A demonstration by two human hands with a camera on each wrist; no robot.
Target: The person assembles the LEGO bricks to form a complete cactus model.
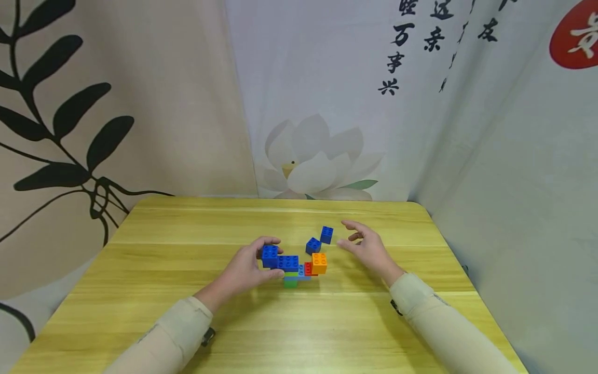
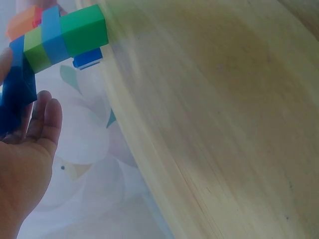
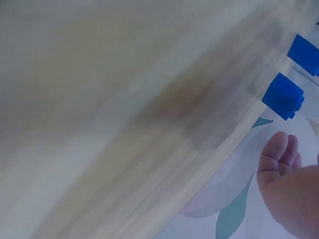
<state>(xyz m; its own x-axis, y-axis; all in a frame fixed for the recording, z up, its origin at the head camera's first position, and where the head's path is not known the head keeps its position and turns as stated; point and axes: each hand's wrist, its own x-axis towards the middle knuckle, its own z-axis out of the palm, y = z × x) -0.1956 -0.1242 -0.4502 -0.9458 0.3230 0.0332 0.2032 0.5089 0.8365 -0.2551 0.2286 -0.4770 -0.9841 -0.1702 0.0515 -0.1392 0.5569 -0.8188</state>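
Observation:
My left hand (image 1: 245,265) grips a build of joined toy building blocks at its blue end, with the thumb in front and fingers behind. Dark blue blocks (image 1: 288,263) form that end; a green block (image 2: 84,31), a light blue block (image 2: 54,34) and a lime one (image 2: 37,50) show from below. Red (image 1: 308,269) and orange blocks (image 1: 320,263) make up the right end. My right hand (image 1: 369,246) hovers to the right with nothing in it, fingers loosely bent. Nearest to it are two loose dark blue blocks, one farther back (image 1: 326,235) and one closer (image 1: 313,245).
The wooden table (image 1: 355,332) spreads under both hands. Its back edge meets a hanging cloth (image 1: 336,104) printed with a flower and writing. Another cloth with dark leaves (image 1: 187,104) hangs at the left.

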